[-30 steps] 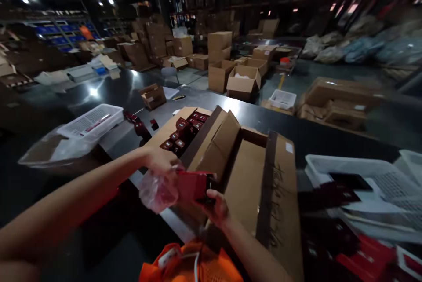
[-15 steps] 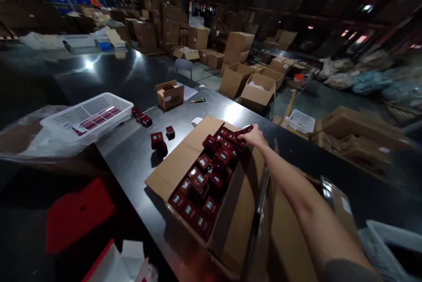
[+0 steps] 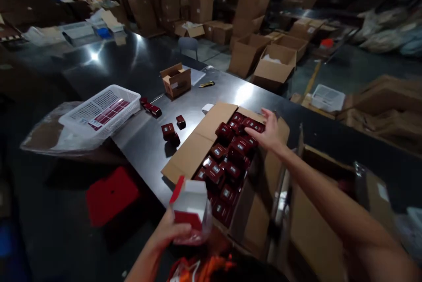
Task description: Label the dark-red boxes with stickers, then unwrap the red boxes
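Steel table (image 3: 145, 141), left hand (image 3: 171, 233) now raising carton (image 3: 189, 207)

Bare tabletop (image 3: 145, 141) left of the open carton (image 3: 211, 137), interrupted only by loose red boxes (image 3: 169, 132); white basket (image 3: 100, 110) bounds it further left; carton flaps (image 3: 277, 172) wall the right side

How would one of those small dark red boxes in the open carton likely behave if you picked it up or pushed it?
Each small red box looks squarish and flat-sided, so it should slide, not roll. They lie jumbled in the carton, hinting they are light. The right hand reaches among them with spread fingers; a glossy surface could be slightly slippery.
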{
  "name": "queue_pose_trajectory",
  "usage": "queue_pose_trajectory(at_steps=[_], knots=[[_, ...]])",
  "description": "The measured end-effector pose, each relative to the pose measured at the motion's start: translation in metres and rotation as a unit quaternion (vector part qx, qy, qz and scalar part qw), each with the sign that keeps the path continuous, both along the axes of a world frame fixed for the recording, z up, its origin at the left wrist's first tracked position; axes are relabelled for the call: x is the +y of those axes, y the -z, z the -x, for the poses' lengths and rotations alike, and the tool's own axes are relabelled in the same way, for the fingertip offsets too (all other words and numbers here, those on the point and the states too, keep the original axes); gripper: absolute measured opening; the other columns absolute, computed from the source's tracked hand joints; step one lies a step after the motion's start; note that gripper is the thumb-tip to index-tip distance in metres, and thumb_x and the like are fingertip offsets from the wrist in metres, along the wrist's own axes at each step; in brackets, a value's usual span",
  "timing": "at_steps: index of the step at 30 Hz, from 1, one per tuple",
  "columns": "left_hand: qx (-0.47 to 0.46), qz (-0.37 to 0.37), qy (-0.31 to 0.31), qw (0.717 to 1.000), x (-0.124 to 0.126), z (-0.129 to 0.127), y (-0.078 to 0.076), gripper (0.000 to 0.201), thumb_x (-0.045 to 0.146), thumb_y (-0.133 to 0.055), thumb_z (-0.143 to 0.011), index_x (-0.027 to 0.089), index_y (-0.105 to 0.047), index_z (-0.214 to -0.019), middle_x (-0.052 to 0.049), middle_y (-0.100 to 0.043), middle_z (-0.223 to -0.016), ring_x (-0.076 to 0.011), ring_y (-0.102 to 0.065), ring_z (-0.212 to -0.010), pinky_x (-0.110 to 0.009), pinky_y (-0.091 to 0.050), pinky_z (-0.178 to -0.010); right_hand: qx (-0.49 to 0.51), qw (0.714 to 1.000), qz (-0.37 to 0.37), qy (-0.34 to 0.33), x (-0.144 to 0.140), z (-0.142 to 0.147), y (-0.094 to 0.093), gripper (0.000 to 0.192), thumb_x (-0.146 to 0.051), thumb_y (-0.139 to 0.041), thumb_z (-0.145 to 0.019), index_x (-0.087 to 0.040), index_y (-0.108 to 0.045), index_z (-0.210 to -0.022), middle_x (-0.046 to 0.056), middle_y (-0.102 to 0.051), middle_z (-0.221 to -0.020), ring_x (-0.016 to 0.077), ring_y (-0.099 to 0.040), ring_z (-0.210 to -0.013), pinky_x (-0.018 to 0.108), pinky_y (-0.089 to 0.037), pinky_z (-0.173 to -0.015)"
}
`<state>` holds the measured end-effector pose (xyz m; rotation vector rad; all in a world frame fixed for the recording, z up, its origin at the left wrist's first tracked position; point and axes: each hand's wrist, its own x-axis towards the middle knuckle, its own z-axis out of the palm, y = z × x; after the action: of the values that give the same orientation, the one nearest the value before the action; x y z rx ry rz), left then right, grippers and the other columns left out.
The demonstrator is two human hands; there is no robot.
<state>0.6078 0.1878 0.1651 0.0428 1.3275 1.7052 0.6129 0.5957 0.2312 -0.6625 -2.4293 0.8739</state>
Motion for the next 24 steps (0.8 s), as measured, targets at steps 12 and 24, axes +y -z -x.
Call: queue_pose_trajectory(at_steps=[12,24], knots=[[0.132,0.027,0.320,0.938,0.100,-0.103,0.009,0.087,0.046,-0.095,-0.042,0.026,-0.063,-0.121,-0.009,-0.076,-0.116,-0.0389,-0.070,-0.107,-0.046,-0.059,-0.093,0.189,0.888,0.372,0.191,-0.199,-0.284,0.029,0.058,-0.054,-0.084,-0.063,-0.044,-0.059,-0.114,-0.004,-0.069,-0.083,0.0302,-0.070,-0.095,0.055,-0.055,-0.096],[0.348,-0.008,0.466,0.813,0.126,-0.214,-0.047,0.087,0.038,-0.093,-0.049,0.026,-0.064,-0.131,-0.010,-0.070,-0.134,-0.0418,-0.062,-0.127,-0.047,-0.053,-0.108,0.213,0.902,0.337,0.163,-0.247,-0.443,-0.014,0.004,-0.045,-0.075,-0.081,-0.043,-0.079,-0.082,0.001,-0.075,-0.112,0.0287,-0.065,-0.121,0.051,-0.051,-0.109]])
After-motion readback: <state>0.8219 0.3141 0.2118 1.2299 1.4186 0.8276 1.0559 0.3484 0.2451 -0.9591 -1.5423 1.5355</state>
